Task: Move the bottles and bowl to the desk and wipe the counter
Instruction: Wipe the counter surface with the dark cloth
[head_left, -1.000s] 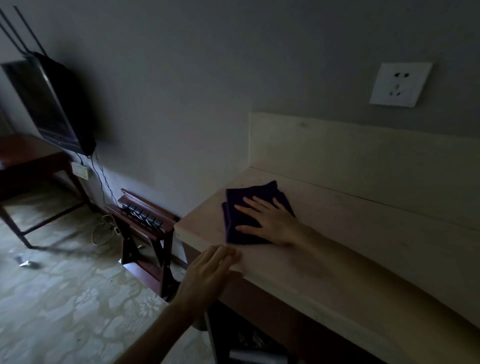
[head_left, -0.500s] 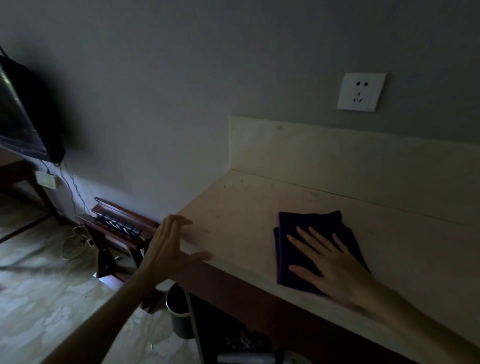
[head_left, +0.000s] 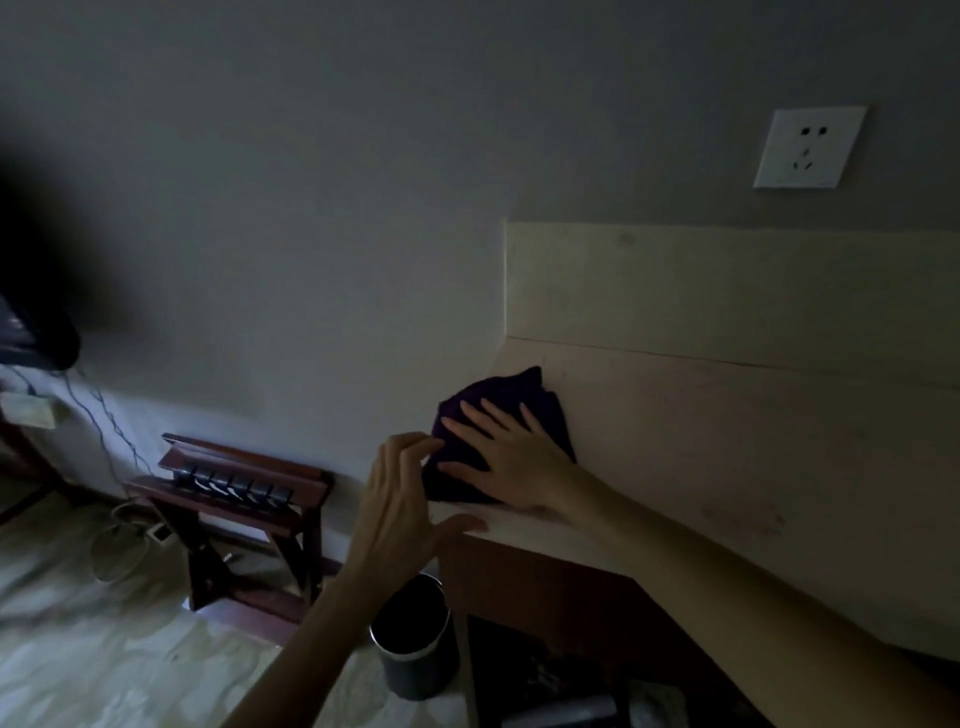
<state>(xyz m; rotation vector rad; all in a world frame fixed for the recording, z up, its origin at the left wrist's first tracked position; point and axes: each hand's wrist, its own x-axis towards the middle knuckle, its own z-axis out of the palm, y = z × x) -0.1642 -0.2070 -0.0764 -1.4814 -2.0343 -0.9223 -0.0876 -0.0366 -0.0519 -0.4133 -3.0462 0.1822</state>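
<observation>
A dark purple cloth (head_left: 498, 400) lies at the left end of the pale counter (head_left: 727, 441), close to the back corner. My right hand (head_left: 511, 457) presses flat on the cloth with straight, spread fingers. My left hand (head_left: 397, 499) hovers at the counter's left front corner, fingers loosely bent, thumb on the counter edge, fingertips near the cloth's left edge. It holds nothing. No bottles or bowl are in view.
A pale backsplash (head_left: 727, 291) runs behind the counter, with a wall socket (head_left: 808, 148) above. Below the counter's left end stands a dark bin (head_left: 413, 639). A wooden luggage rack (head_left: 234, 493) sits left against the wall, cables beside it.
My right hand slid the cloth from the counter's middle back to its left end near the wall. My left hand moved up to the corner beside the cloth.
</observation>
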